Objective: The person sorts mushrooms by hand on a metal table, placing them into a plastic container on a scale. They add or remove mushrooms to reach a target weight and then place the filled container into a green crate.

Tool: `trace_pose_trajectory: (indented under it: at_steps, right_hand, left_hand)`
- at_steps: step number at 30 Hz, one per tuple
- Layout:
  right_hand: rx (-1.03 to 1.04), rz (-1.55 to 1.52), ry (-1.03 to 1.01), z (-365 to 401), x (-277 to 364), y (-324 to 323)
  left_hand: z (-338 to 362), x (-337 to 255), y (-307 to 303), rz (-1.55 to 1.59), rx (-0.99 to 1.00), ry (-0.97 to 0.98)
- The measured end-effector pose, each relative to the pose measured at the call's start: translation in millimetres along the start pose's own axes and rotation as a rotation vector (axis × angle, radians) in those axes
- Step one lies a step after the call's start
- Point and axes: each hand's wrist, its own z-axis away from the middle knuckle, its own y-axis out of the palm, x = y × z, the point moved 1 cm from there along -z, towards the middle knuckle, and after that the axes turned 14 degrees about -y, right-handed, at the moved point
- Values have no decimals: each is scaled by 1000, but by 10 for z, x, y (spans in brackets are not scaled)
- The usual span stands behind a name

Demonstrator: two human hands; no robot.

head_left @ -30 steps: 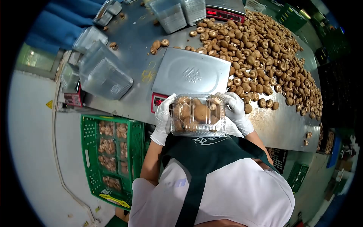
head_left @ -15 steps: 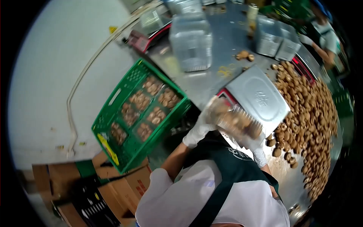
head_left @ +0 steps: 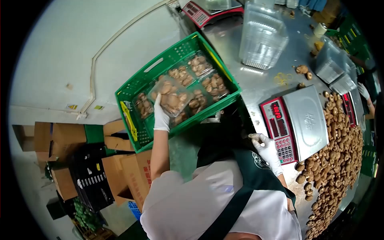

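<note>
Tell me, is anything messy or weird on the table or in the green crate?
A few mushrooms lie away from the big pile, near loose yellow bands on the table, so they look like strays. The clear box in the left hand is crooked compared with the other boxes in the green crate. I see nothing broken.

A metal table (head_left: 262, 86) carries heaped mushrooms (head_left: 340, 156), red-framed scales (head_left: 308, 124), stacked clear containers (head_left: 264, 38) and yellow bands (head_left: 283, 79).

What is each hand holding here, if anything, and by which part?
The left hand holds a clear mushroom pack by the edge nearest the wearer. Whether the right hand holds anything cannot be told.
</note>
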Motion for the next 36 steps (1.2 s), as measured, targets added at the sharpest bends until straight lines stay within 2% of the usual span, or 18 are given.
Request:
trace_pose_trajectory:
  at_steps: [2,3,7,9,11,13,14,16,23,25,26,27,28,29,31,33,35,36]
  right_hand:
    - [9,-10,37,0,-86,66]
    - [15,-15,39,-16,-101,102]
    - [105,-87,96,-208,65,245]
    - [125,-136,-34,-339,103,331]
    - [84,-192,-88,-471,100,443]
    - [68,-244,-49,-601,141,481]
    - [39,-284,18,-653,145,497]
    - [-114,-365,17,-707,257,468]
    - [-412,-453,254,-445,250,-65]
    - [-621,-613,166,-316,83,-177]
    - [-677,-588,116,-244,31,-269]
    - [-756,-641,167,-180,50,-363]
    - [-809,-581,149,-97,1,-462]
    - [-857,-523,130,-3,-53,-574]
    - [-941,-406,156,209,-64,-853]
    - [-1040,-391,192,430,-75,-1142]
    - [-932,-364,274,647,-114,-1437]
    - [-885,-348,302,762,-220,-1525]
  left_hand:
    - [-194,-183,-670,37,-127,84]
    - [-109,-206,-642,37,-141,91]
    - [162,86,126,191,-156,1]
    - [95,305,346,115,120,-51]
    - [124,523,845,139,187,-78]
    - [38,742,1120,160,175,-192]
    - [-25,862,1222,122,200,-182]
    - [-117,1115,1456,46,269,-110]
    - [-159,1935,2167,-26,483,-249]
    - [-204,2162,2316,-31,496,-330]
    - [-232,2305,2364,-71,510,-316]
    - [-233,2422,2448,-111,529,-296]
    - [-195,2544,2514,-145,540,-348]
    - [-154,2637,2561,-184,556,-487]
    - [52,2741,2674,-467,454,-581]
    - [72,2867,2611,-703,557,-651]
    - [10,2813,2644,-1025,703,-804]
    - [-85,2778,2644,-1163,791,-745]
